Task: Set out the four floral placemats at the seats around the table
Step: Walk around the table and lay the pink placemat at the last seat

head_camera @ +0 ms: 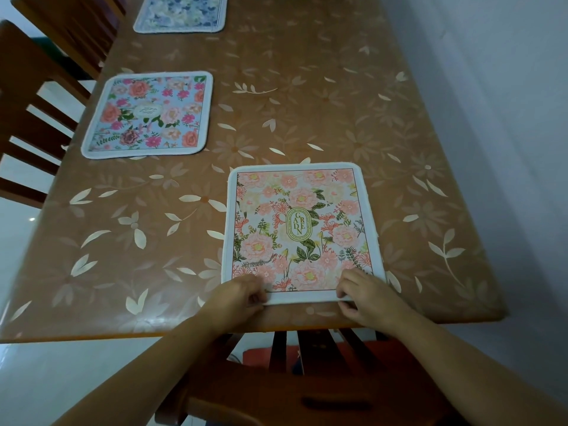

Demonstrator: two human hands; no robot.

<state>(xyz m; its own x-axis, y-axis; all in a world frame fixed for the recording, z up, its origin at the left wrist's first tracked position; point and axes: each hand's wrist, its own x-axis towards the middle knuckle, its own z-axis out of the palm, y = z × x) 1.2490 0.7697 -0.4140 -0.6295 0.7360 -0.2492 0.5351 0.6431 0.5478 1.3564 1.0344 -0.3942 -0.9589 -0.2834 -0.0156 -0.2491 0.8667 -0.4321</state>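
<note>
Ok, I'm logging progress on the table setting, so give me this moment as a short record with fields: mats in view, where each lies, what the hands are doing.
mats in view: three
near mat: peach floral placemat, flat at the near table edge, above a chair
middle mat: pink-and-blue placemat, left side, by a chair
far mat: blue-and-white placemat, partly cut off by the frame
left hand: pinching the near mat's lower left corner
right hand: pinching its lower right corner
table: brown floral cover
fourth mat: not in view
</note>
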